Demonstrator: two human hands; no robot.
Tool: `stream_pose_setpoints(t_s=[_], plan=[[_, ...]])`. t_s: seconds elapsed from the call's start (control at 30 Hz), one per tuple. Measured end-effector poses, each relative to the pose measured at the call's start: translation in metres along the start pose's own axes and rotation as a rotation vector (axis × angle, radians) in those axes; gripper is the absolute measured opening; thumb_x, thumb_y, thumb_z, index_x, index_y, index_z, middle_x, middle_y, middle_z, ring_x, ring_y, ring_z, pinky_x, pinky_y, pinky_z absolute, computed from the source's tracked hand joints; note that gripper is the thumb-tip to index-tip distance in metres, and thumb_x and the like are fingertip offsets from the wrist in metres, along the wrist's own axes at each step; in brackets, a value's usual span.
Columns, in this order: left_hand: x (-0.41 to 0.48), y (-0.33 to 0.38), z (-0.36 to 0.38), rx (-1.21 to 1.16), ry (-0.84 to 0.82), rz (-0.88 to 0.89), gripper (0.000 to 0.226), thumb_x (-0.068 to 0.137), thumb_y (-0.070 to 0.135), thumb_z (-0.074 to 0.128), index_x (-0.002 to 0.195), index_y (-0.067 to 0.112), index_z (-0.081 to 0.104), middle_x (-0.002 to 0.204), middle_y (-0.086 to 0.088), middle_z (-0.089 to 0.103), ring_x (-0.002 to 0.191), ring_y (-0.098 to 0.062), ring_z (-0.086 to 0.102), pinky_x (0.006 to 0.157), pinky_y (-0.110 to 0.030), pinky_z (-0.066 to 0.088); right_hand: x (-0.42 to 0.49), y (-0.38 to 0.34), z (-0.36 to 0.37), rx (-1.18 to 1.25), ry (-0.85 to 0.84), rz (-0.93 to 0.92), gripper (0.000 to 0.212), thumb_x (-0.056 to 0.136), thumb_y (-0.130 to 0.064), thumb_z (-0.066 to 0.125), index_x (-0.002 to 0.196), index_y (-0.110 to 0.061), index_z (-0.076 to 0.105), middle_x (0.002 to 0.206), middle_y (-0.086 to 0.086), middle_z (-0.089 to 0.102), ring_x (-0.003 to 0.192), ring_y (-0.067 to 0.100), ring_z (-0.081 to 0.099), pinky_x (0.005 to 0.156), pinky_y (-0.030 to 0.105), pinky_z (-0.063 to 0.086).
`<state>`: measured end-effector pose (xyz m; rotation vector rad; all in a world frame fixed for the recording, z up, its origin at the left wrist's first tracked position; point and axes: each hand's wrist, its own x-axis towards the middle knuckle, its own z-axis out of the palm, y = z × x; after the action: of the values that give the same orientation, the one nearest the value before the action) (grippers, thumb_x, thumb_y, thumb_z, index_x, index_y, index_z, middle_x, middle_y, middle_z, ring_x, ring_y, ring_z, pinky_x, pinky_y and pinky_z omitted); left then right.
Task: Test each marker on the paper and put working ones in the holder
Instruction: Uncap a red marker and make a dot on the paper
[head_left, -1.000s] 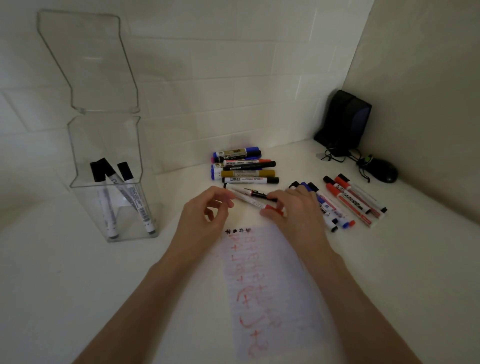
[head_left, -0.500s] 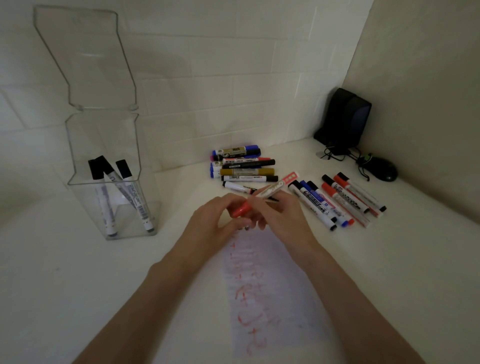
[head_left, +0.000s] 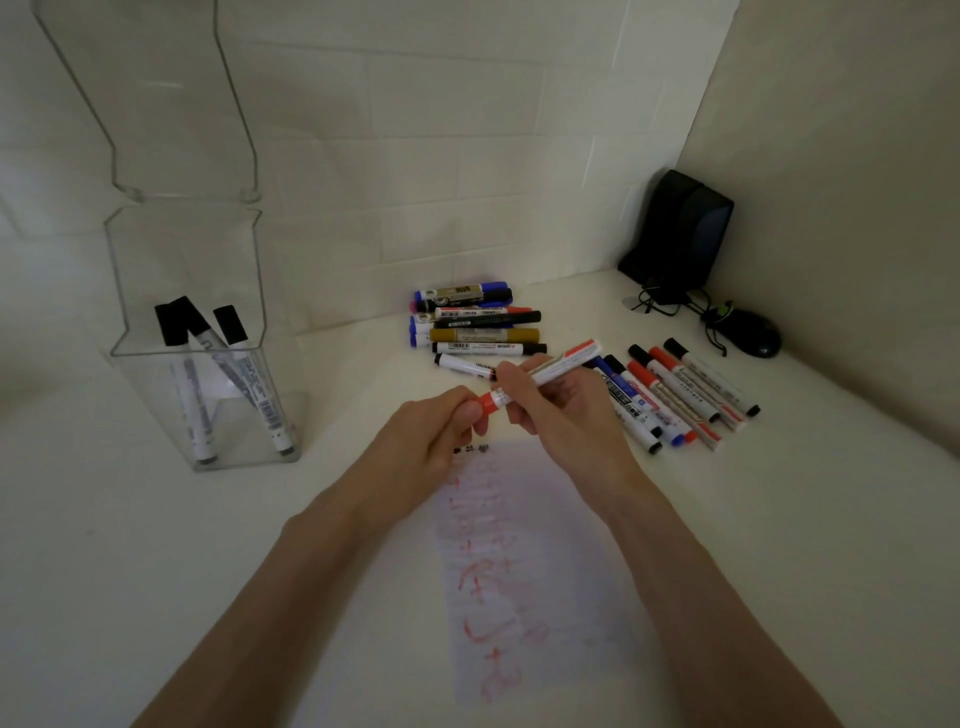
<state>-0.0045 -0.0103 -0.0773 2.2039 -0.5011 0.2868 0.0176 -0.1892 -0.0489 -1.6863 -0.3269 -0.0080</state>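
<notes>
A red marker (head_left: 558, 366) is held above the top of the paper (head_left: 524, 566), tilted up to the right. My right hand (head_left: 566, 410) grips its white barrel. My left hand (head_left: 436, 436) pinches its red cap (head_left: 488, 403) at the lower end; the cap is still on the barrel. The paper carries red scribbles and a few small black marks at its top edge. The clear holder (head_left: 202, 374) stands at the left with three black-capped markers in it.
A pile of several markers (head_left: 478, 325) lies behind my hands. A row of several red, blue and black markers (head_left: 680, 397) lies to the right. A black speaker (head_left: 675, 234) and a mouse (head_left: 753, 338) sit in the far right corner by the walls.
My right hand lifted the red marker off the table and turned it. My left hand came in and took hold of its cap.
</notes>
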Motion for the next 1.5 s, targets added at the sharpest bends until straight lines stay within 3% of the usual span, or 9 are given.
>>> stream_pose_setpoints(t_s=[0.27,0.37,0.57,0.67,0.77,0.9,1.07,1.27,1.5], plan=[[0.0,0.003,-0.004,-0.283,-0.137,-0.052,0.036,0.107,0.033,0.034,0.077,0.029,0.052,0.068,0.02,0.054,0.066,0.001,0.053,0.073,-0.016,0.049,-0.001,-0.005,-0.003,-0.022,-0.041,-0.049,0.022,0.101,-0.023,0.065,0.08,-0.016,0.072,0.07,0.008,0.059,0.066,0.02,0.052,0.072,0.046,0.05],[-0.003,0.007,-0.003,-0.212,-0.149,-0.063,0.035,0.108,0.027,0.034,0.077,0.027,0.051,0.065,0.019,0.054,0.061,0.0,0.051,0.065,-0.009,0.04,-0.003,-0.004,-0.004,0.004,-0.059,-0.025,0.022,0.101,-0.023,0.064,0.081,-0.018,0.072,0.072,0.01,0.057,0.066,0.019,0.049,0.069,0.035,0.045],[-0.006,0.009,0.002,0.216,-0.025,-0.036,0.033,0.105,0.041,0.035,0.13,0.024,0.05,0.106,0.016,0.051,0.09,-0.004,0.052,0.08,-0.017,0.037,-0.003,0.005,0.012,0.069,0.119,0.062,0.024,0.098,-0.025,0.068,0.082,-0.009,0.073,0.063,0.003,0.063,0.053,0.011,0.053,0.054,0.023,0.043],[-0.006,0.009,0.004,0.412,0.017,0.062,0.026,0.106,0.04,0.031,0.109,0.021,0.049,0.092,0.012,0.051,0.075,-0.009,0.049,0.068,-0.025,0.041,-0.002,0.007,0.021,0.081,0.138,0.09,0.035,0.101,-0.029,0.064,0.08,-0.001,0.071,0.058,0.004,0.06,0.048,0.011,0.049,0.05,0.022,0.041],[-0.007,0.003,-0.002,0.338,-0.047,-0.012,0.013,0.107,0.026,0.037,0.098,0.025,0.046,0.084,0.008,0.055,0.071,-0.013,0.054,0.067,-0.033,0.048,0.002,0.003,0.011,0.117,0.165,0.109,0.031,0.103,-0.026,0.061,0.081,-0.004,0.069,0.059,-0.001,0.057,0.05,0.006,0.046,0.052,0.02,0.039],[-0.014,-0.013,-0.025,0.178,0.044,-0.136,0.023,0.108,0.028,0.032,0.101,0.024,0.054,0.088,0.003,0.061,0.077,-0.01,0.059,0.068,-0.021,0.041,0.011,0.009,-0.033,0.227,0.393,0.127,0.023,0.102,-0.023,0.061,0.086,-0.008,0.067,0.066,-0.001,0.059,0.052,0.004,0.047,0.052,0.018,0.039],[-0.013,-0.006,-0.015,0.163,-0.039,-0.21,0.021,0.106,0.036,0.037,0.121,0.024,0.046,0.104,0.007,0.059,0.086,-0.008,0.057,0.075,-0.027,0.045,0.004,0.018,-0.012,0.003,0.207,0.184,0.022,0.092,-0.031,0.075,0.097,-0.011,0.075,0.078,0.007,0.076,0.059,0.015,0.066,0.05,0.024,0.049],[-0.007,0.0,-0.013,0.292,-0.188,-0.329,0.048,0.084,0.06,0.068,0.122,0.038,0.05,0.108,0.018,0.053,0.102,-0.008,0.054,0.087,-0.027,0.048,0.0,0.019,0.0,-0.132,0.258,0.169,0.016,0.082,-0.017,0.084,0.081,-0.009,0.07,0.061,-0.01,0.07,0.051,-0.003,0.061,0.051,0.012,0.046],[-0.009,-0.007,-0.011,0.297,-0.204,-0.238,0.039,0.082,0.061,0.07,0.111,0.037,0.061,0.104,0.017,0.063,0.094,-0.006,0.057,0.08,-0.025,0.048,-0.003,0.03,0.013,-0.28,0.304,0.151,0.029,0.077,-0.016,0.077,0.064,-0.017,0.051,0.05,-0.008,0.053,0.046,0.005,0.046,0.05,0.025,0.044]])
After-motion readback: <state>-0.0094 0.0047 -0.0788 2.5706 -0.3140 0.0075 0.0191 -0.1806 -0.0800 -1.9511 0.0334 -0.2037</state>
